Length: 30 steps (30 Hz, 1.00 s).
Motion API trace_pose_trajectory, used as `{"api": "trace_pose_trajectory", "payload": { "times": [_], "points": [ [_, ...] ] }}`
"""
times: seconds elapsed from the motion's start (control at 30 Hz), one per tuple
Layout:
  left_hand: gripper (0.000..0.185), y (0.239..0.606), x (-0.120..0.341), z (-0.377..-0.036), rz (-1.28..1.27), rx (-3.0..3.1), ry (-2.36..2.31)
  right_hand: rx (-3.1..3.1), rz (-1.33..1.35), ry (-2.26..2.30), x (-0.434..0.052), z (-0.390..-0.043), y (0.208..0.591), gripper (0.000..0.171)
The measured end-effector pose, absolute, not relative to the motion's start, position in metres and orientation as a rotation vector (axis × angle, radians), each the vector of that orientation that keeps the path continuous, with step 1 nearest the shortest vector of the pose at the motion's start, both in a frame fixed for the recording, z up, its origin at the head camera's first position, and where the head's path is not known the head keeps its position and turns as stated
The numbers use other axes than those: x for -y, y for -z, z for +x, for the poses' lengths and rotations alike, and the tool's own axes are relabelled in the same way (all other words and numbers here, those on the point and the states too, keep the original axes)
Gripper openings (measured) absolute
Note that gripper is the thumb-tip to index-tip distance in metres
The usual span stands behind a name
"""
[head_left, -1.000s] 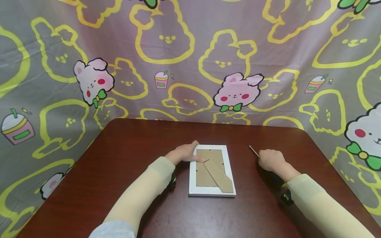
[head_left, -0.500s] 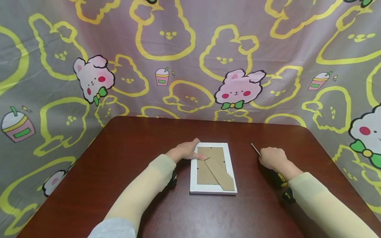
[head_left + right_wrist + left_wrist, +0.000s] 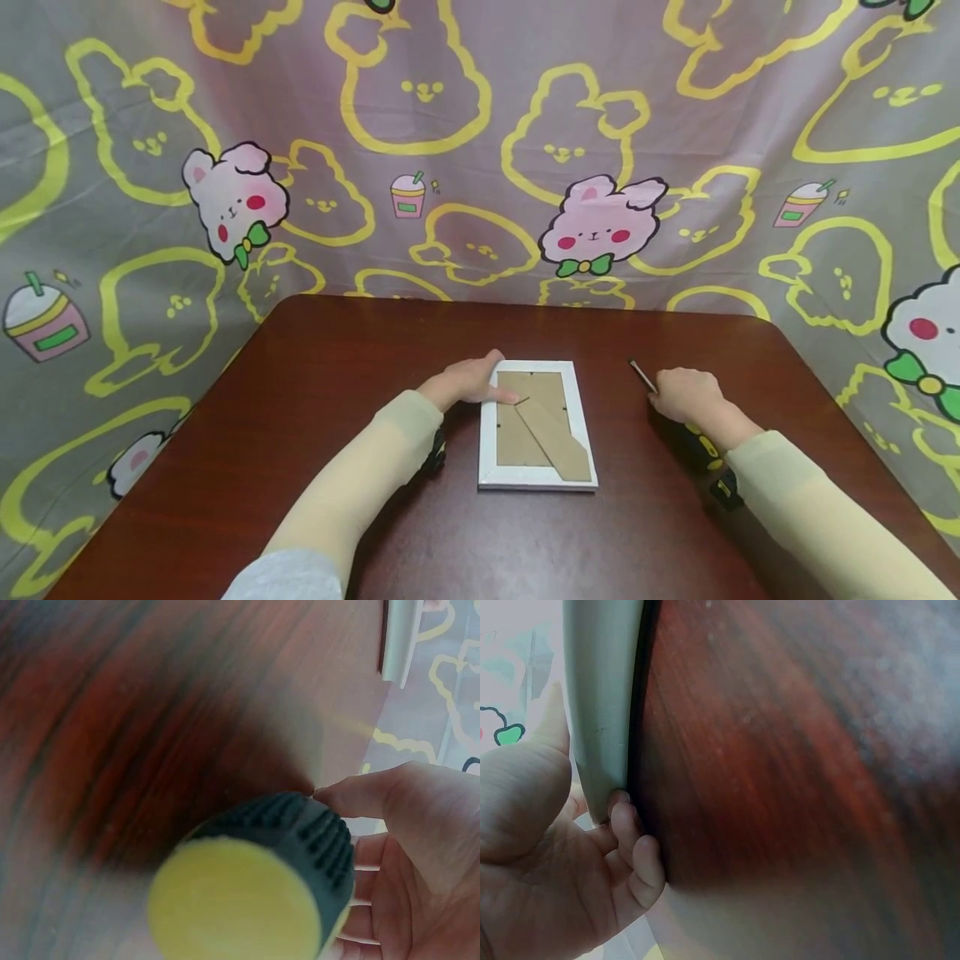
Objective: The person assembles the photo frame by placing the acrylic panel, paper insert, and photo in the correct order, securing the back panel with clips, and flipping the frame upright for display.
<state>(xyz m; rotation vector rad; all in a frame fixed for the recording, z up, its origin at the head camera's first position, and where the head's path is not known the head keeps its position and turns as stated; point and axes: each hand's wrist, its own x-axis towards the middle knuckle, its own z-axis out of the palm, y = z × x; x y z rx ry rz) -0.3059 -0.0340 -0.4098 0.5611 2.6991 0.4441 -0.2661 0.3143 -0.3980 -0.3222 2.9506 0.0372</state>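
Observation:
A white picture frame (image 3: 487, 454) lies back side up on the table, with a brown backing board (image 3: 517, 442) and a folded brown stand leg (image 3: 551, 437) slanting across it. My left hand (image 3: 467, 381) grips its upper left edge, thumb over the back; in the left wrist view, curled fingers (image 3: 641, 859) meet the frame's side (image 3: 600, 712). To the right of the frame, my right hand (image 3: 686, 396) holds a screwdriver, its metal shaft (image 3: 642, 377) pointing up and left. The black and yellow handle (image 3: 232, 900) fills the lower part of the right wrist view.
The dark red-brown wooden table (image 3: 360, 350) has rounded far corners. A grey curtain (image 3: 480, 167) with yellow outlines and cartoon rabbits hangs behind and along both sides. Dark wrist straps (image 3: 726, 490) sit under the sleeves.
The head view has shifted slightly. Both hands, the picture frame and the screwdriver keep nearly the same places.

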Motion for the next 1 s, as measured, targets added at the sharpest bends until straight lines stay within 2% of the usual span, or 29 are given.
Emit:
{"api": "trace_pose_trajectory", "payload": {
  "times": [0.6, 1.0],
  "points": [
    [0.086, 0.413, 0.035, -0.305, 0.558, -2.701, -0.48, -3.132, -0.26, -0.011, -0.309, -0.263, 0.387, 0.029],
    [0.088, 0.411, 0.034, -0.303, 0.543, -2.678, -0.5, -3.125, -0.376, 0.129, -0.28, -0.258, 0.385, 0.03]
  ]
}}
